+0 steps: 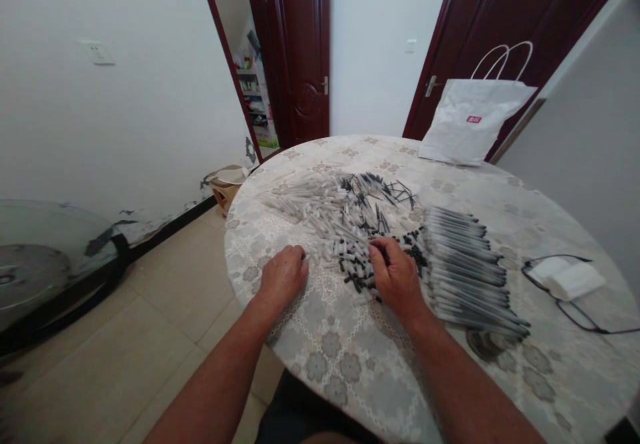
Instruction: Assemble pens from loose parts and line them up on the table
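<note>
A round table (350, 357) with a patterned cloth carries a heap of loose pen parts (340, 217): pale barrels, thin black refills and small black caps. My left hand (283, 276) rests curled at the heap's near left edge, its fingers closed on something I cannot make out. My right hand (397, 276) lies on the small black caps (357, 274), fingers bent and pinched into them. To its right, several assembled grey pens (465, 264) lie side by side in a long row.
A white paper bag (470, 124) stands at the table's far edge. A white block with a black cable (570, 281) lies at the right. A round glass tabletop (45, 257) leans at the left wall, with a small basket (227, 187) on the floor.
</note>
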Motion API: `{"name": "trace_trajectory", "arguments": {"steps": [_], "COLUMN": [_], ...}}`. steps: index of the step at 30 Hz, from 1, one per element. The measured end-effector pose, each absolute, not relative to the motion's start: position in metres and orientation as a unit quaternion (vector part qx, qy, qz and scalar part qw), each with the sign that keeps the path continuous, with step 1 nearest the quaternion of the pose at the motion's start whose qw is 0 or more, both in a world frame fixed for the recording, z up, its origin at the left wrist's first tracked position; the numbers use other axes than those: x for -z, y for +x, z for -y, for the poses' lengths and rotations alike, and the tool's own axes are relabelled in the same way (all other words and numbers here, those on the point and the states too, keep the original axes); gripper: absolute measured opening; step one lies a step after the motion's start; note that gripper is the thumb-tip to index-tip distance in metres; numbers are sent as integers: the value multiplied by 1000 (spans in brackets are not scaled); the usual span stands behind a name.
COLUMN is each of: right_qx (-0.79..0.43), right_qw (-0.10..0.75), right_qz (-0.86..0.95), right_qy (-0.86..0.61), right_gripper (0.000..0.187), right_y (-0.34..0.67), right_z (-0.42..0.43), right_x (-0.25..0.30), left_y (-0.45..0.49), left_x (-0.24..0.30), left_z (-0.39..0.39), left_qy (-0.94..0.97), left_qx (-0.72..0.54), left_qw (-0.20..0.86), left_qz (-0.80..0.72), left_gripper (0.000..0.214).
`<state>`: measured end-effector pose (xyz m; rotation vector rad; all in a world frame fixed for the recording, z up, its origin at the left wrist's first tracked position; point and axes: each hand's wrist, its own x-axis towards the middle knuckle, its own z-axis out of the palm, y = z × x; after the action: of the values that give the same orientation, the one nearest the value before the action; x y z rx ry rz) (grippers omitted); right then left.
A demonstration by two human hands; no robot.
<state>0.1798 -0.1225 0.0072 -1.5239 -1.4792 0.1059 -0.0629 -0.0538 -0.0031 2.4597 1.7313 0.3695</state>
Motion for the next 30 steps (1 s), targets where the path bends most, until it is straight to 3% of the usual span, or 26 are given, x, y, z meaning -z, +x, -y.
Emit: {"name": "trace_trajectory", "arguments": {"steps": [3,7,13,15,21,30], "right_qx": [-35,-38,-51,-51,-43,-45], "right_qw": [486,486,483,488,490,464], "right_qz": [611,621,638,635,606,618], "right_qy": [-623,-613,-598,-597,-625,-634], "right_gripper": [23,21,20,20,23,23], "right_y": [179,177,171,170,174,174], "right_z": [123,123,124,125,122,118], "right_x": [-9,-10,-7,-6,-4,3], "left_y": [-68,-79,-51,-32,1,-3], "left_x": [5,1,-13,-16,-21,-12], "left_z": [51,46,30,22,5,5], "left_qy": [794,774,502,415,333,350], "left_qx": [-130,-258,-441,-485,-555,-554], "left_qw": [78,181,594,675,722,710], "left_qz": [-589,-549,-447,-368,-245,-259], "left_gripper": [25,33,22,26,31,30]}}
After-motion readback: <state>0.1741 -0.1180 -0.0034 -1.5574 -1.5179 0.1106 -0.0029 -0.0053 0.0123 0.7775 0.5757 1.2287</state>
